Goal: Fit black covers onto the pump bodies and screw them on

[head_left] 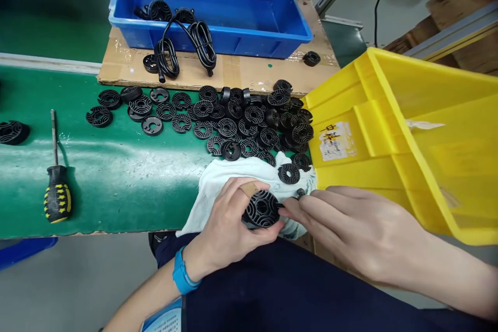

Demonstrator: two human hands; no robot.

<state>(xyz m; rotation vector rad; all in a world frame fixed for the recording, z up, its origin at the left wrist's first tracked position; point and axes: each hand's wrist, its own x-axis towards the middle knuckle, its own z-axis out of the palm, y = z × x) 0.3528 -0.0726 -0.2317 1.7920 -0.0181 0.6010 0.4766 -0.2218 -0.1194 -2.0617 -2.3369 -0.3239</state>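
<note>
Between the thumb and fingers of my left hand (229,220) is a round black part (262,209) with a curved groove pattern, its face turned up. A tan bandage wraps one finger of this hand. My right hand (346,223) is closed in a pinch at the part's right edge. A short dark piece sticks out from its fingertips against the part, and a small dark end shows above the fingers; I cannot make out what it is. Under both hands lies a white cloth (218,179). Several similar black discs (226,127) are heaped just beyond it.
A screwdriver (57,194) with a black and yellow handle lies at left on the green table (136,181). Behind the discs, a blue bin (233,36) stands on cardboard (241,75), with coiled black cables (204,49) over its edge. A yellow bin (361,114) rises at right.
</note>
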